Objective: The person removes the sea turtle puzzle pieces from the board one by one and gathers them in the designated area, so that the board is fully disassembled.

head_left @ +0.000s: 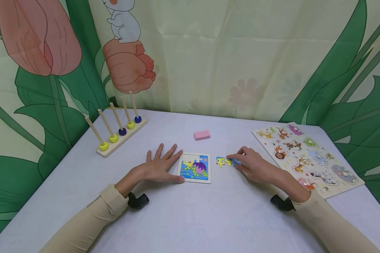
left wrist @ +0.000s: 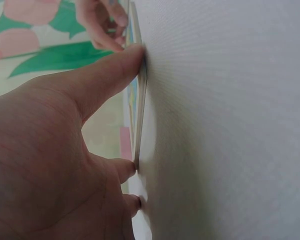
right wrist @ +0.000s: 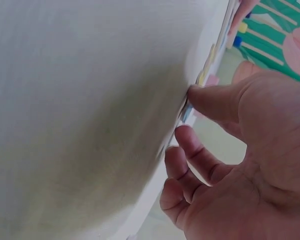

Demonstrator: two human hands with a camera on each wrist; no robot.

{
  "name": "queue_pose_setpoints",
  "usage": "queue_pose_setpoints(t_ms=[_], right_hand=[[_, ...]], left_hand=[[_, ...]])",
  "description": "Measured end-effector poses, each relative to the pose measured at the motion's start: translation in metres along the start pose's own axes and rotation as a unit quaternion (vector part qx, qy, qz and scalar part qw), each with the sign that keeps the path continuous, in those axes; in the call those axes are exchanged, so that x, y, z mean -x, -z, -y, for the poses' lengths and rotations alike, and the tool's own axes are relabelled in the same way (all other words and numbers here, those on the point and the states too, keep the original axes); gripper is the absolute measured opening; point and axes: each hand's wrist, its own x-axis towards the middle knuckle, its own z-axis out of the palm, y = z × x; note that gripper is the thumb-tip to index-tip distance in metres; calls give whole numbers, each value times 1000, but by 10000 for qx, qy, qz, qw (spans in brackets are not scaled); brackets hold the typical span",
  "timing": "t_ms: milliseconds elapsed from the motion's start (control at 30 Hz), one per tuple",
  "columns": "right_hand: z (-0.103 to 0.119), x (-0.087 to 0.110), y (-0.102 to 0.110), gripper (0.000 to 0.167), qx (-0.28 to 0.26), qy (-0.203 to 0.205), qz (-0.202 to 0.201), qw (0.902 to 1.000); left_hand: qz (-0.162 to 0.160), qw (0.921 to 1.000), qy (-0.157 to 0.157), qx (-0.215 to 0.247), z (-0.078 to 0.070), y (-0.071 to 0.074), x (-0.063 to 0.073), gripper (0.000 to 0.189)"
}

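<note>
A small square jigsaw puzzle [head_left: 194, 168] in a pale wooden frame lies flat on the white table, with a purple and green picture and a bare patch at its top. My left hand [head_left: 160, 165] has its fingers spread on the left of it, the thumb on the frame's lower left corner and the index fingertip by the upper left one. To the right of the frame, my right hand [head_left: 256, 165] pinches a blue puzzle piece [head_left: 234, 162] between thumb and fingers, low at the tabletop. A yellow and blue piece [head_left: 220, 161] lies against it on the left.
Behind the puzzle lies a pink block [head_left: 202, 135]. A wooden peg stand [head_left: 121, 138] with yellow and dark blue beads stands at the back left. On the right is a large animal peg board [head_left: 307, 158], partly behind my right forearm. A printed curtain [head_left: 202, 63] hangs behind the table.
</note>
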Motion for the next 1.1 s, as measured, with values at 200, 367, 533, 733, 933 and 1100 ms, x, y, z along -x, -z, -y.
queue_pose_setpoints(t_ms=[200, 367, 533, 733, 933, 1100], right_hand=[[-1, -1, 1, 43, -6, -63, 78, 9999], [-1, -2, 1, 43, 0, -74, 112, 9999], [-1, -1, 2, 49, -90, -52, 119, 9999], [-3, 1, 3, 54, -268, 73, 2, 9996], [4, -7, -1, 47, -354, 225, -244, 9988], [14, -19, -5, 44, -373, 238, -223, 9988]], left_hand=[[-27, 10000, 24, -35, 2, -2, -2, 108], [-51, 10000, -48, -1, 3, -1, -2, 110], [-66, 10000, -59, 43, 2, 0, 0, 110], [-14, 10000, -25, 8, 0, 1, 0, 109], [17, 10000, -30, -41, -2, 3, 2, 109], [18, 9999, 16, -98, 0, 1, -1, 108]])
